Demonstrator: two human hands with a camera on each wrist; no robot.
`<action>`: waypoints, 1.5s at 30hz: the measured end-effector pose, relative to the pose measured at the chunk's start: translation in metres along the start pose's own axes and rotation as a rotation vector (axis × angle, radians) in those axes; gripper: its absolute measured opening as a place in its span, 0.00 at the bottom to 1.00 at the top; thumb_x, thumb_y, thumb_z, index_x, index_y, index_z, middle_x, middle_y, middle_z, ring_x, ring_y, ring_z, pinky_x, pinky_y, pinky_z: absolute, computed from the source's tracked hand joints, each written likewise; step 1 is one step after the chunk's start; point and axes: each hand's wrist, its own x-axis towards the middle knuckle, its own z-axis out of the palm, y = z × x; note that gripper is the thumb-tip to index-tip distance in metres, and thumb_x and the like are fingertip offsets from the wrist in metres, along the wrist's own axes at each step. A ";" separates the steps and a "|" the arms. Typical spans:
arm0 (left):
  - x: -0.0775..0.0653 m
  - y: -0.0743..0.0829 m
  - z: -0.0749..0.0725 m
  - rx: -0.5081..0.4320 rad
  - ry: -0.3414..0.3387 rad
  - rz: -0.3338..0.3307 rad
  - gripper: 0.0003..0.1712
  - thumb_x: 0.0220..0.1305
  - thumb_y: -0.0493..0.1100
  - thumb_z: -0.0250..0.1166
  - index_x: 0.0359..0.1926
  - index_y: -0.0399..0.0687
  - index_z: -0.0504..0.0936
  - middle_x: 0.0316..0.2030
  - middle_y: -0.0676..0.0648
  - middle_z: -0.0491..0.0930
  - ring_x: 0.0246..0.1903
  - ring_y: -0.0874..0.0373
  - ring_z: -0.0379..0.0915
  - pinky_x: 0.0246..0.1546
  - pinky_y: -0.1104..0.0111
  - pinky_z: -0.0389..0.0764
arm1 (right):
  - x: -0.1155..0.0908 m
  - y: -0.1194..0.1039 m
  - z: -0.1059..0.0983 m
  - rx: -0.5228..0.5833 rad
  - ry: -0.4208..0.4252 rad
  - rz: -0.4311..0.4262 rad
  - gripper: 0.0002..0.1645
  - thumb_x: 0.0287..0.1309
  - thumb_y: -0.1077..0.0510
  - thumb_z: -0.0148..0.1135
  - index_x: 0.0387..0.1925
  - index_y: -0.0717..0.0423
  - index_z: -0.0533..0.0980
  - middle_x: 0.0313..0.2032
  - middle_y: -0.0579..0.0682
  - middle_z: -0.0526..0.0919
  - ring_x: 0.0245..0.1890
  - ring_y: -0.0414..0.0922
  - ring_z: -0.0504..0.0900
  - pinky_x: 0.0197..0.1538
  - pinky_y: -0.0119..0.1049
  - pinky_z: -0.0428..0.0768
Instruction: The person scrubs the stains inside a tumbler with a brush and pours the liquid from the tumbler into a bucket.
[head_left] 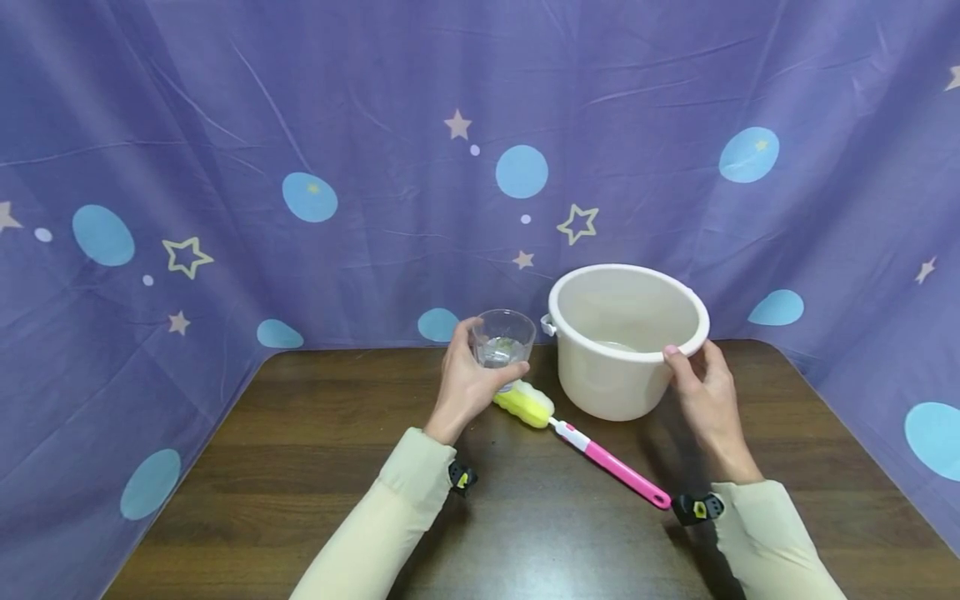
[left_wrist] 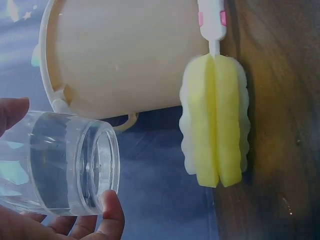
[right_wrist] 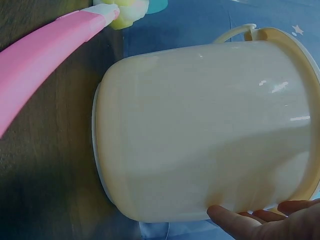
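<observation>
My left hand (head_left: 465,383) holds a clear glass cup (head_left: 504,337) upright, its thumb and fingers curled round the sides. Clear liquid shows in the cup's lower part. In the left wrist view, a fingertip lies by the glass base (left_wrist: 107,165). On the right, my right hand (head_left: 708,404) grips the rim of a white plastic bucket (head_left: 607,383), thumb over the edge and fingers against the outer wall. Between the hands lies a bottle brush (head_left: 626,475) with a pink handle and a yellow and white sponge head (left_wrist: 217,120), which the cup partly overlaps in the head view.
Everything is on a dark brown wooden table (head_left: 315,467). A purple-blue curtain (head_left: 375,167) with stars and dots hangs behind and along both sides. The bucket's handle (left_wrist: 127,122) hangs down at its side, near the cup.
</observation>
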 end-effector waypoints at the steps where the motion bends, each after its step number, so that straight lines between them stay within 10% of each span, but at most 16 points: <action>1: 0.001 0.001 0.000 -0.003 -0.001 0.001 0.52 0.34 0.51 0.81 0.62 0.51 0.65 0.50 0.46 0.74 0.48 0.53 0.71 0.51 0.60 0.72 | 0.000 0.000 0.000 0.002 -0.001 0.001 0.38 0.65 0.45 0.55 0.69 0.59 0.58 0.61 0.61 0.68 0.58 0.48 0.70 0.52 0.33 0.77; 45: 0.023 0.033 0.016 0.108 -0.014 0.063 0.51 0.35 0.52 0.80 0.63 0.49 0.67 0.52 0.47 0.73 0.51 0.53 0.69 0.54 0.58 0.71 | -0.001 0.000 0.002 -0.006 0.015 -0.012 0.37 0.65 0.45 0.55 0.68 0.58 0.59 0.59 0.58 0.70 0.56 0.44 0.71 0.48 0.26 0.77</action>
